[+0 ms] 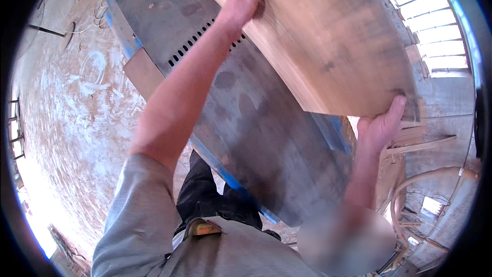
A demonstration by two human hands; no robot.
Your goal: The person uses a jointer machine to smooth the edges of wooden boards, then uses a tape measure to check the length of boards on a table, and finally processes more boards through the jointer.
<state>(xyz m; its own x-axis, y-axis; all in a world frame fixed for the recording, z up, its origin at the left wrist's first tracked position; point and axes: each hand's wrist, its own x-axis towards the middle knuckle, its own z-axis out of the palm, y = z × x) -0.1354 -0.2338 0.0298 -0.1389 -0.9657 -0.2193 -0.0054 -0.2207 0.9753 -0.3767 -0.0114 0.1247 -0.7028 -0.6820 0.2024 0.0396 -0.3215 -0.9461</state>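
Observation:
A wide, pale wooden board (pixel 328 36) is held up at the upper right, tilted above a grey metal machine table (pixel 241 107). My left hand (pixel 243 6) grips the board's near long edge, its thumb lying over the face. Farther right, my right hand (pixel 382 123) grasps the end corner with the thumb on top. The fingers of both hands are partly hidden beneath the wood. A row of dark slots (pixel 192 41) crosses the metal table under my left forearm, and the board covers part of it.
Blue-painted edges (pixel 225 174) run along the machine table in front of my legs. A brown plate (pixel 143 72) juts from its left side. At right are a thick hose (pixel 410 179), wooden pieces (pixel 423 143) and a barred window (pixel 430 25). Dusty floor (pixel 87 102) spreads left.

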